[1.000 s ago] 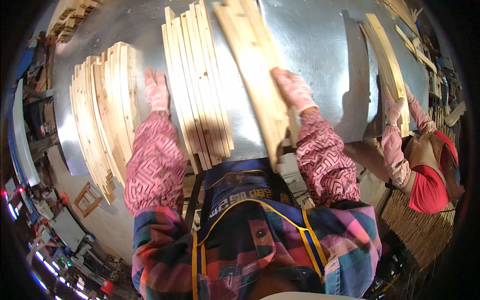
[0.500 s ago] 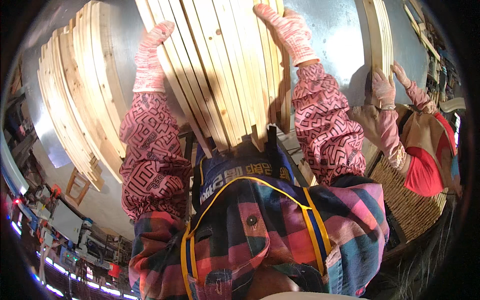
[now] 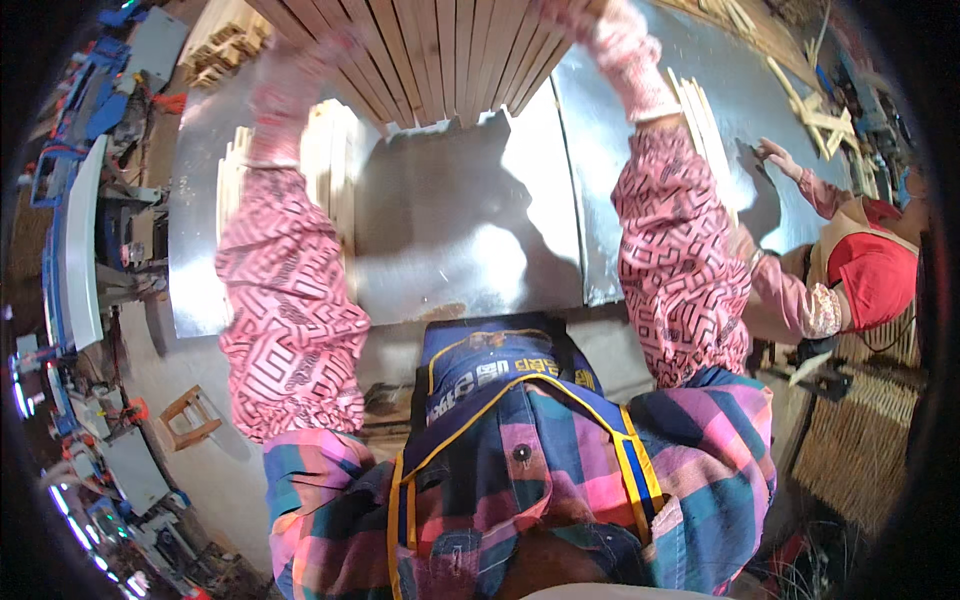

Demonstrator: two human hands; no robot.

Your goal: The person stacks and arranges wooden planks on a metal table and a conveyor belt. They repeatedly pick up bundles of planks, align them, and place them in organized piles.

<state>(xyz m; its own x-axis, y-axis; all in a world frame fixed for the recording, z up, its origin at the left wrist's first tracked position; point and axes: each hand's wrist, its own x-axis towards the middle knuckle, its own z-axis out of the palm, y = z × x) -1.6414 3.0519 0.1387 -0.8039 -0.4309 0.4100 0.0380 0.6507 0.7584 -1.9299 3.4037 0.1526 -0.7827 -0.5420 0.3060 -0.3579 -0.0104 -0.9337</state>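
Observation:
A row of long, pale wooden strips (image 3: 440, 60) is held up at the top of the view, its near ends fanned side by side above a shiny metal tabletop (image 3: 430, 275). My left hand (image 3: 312, 62), in a pink-and-white knit glove and blurred by motion, grips the row's left side. On its right side my right hand (image 3: 590, 20), gloved alike, presses in; its fingers are partly cut off by the top edge. The far ends of the strips are out of view. More strips (image 3: 330, 150) lie on the metal behind my left forearm.
A wood pile (image 3: 225, 45) sits at the far left. To the right, a co-worker (image 3: 870, 270) stretches a gloved hand (image 3: 780, 157) over the table, near several strips (image 3: 705, 125). A small wooden stool (image 3: 188, 418) stands on the floor, with machinery (image 3: 90, 250) further left.
The strips have moved up and away from my body, held between both hands, baring the metal tabletop. My view has shifted. The co-worker's hand has come off the strips at right.

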